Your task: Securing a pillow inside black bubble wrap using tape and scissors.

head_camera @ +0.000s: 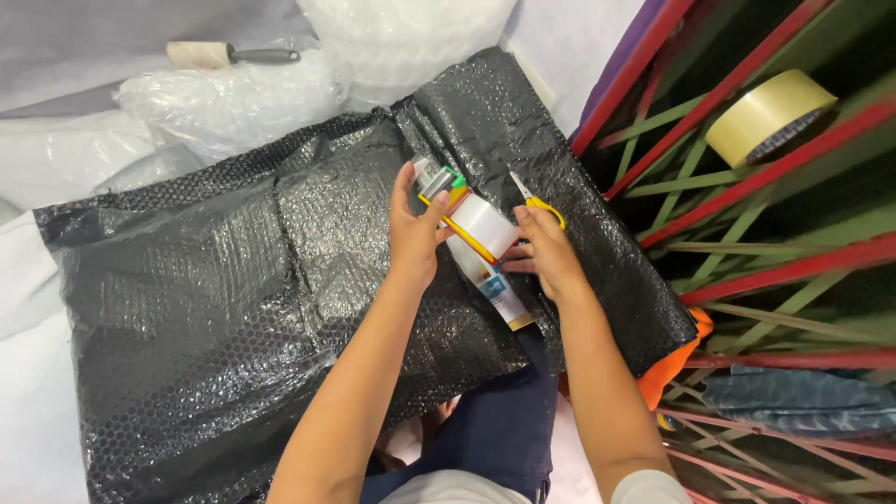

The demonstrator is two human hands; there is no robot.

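Tape dispenser [471, 238] sits mid-frame in the head view, held up just above a big parcel wrapped in black bubble wrap [233, 280] that lies across the person's lap and the white floor covering [37, 411]. Left hand [415, 233] grips the dispenser's upper end, fingers curled about halfway around the yellow frame, thumb on the near side, index reaching toward the green-tipped cutter end; likely steadying it so the roll faces the wrap's seam. Right hand [546, 252] closes on the lower side of the clear tape roll, fingers bent under and mostly hidden, so exact grip there I cannot tell; it also seems to pinch yellow-handled scissors [537, 198], blades pointing up-left, probably kept ready in the same hand. Spare roll of tan tape [767, 117] rests on a red-and-green slatted rack [747, 233] to the right, well apart. Clear bubble wrap [233, 98] is piled behind the parcel, with a lint roller [229, 54] lying beyond it.
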